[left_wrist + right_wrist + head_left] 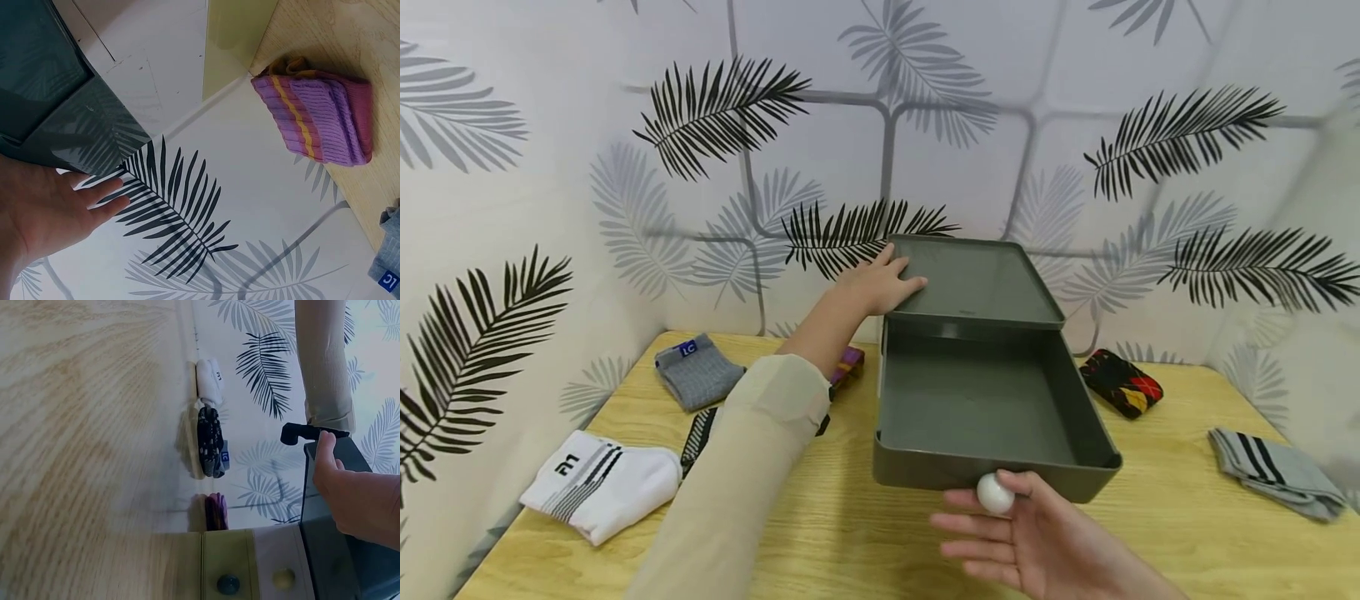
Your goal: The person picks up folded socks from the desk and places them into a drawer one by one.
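On the wooden counter (1180, 517) stands a small cabinet (977, 279) with its grey drawer (925, 468) pulled out. The left hand (882, 285) rests on the left edge of the cabinet's top, fingers spread, while the right hand (1043, 533) has its fingers outstretched and thumb touching the drawer's white knob (996, 494). A white sock (606, 485) lies on the left, a striped grey sock (1273, 471) on the right.

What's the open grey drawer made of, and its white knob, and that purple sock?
Grey drawer: probably plastic or painted wood; smooth, satin sheen, no visible grain. White knob: perhaps glossy plastic or ceramic, being smooth and shiny-looking. Purple sock: matte knitted yarn, likely; ribs show.
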Available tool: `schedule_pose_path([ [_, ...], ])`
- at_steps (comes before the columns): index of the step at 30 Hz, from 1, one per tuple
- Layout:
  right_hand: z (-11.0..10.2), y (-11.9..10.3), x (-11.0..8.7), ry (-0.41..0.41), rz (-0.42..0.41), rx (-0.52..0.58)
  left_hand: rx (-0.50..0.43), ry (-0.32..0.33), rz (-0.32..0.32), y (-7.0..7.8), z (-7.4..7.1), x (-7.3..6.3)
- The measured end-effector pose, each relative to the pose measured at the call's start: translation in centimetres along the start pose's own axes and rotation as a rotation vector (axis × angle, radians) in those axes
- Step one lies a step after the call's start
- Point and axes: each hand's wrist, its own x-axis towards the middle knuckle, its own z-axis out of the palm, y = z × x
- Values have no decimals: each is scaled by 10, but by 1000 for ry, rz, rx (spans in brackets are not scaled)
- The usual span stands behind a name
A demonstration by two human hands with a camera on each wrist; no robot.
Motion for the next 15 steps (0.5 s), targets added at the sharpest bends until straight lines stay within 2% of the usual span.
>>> schedule_pose_path([
  [4,-5,-2,-10,50,2,-137,9,7,-4,-1,-2,0],
  [7,-18,-6,-26,59,0,-317,7,7,-8,-3,-3,-1],
  [9,-28,-11,-38,93,13,-468,9,4,-11,-4,-3,-2],
  [12,-44,-23,-58,182,47,-690,6,11,-14,-6,-4,-3],
  [15,-62,-41,-81,328,60,-858,-5,17,-12,-8,-5,-4],
])
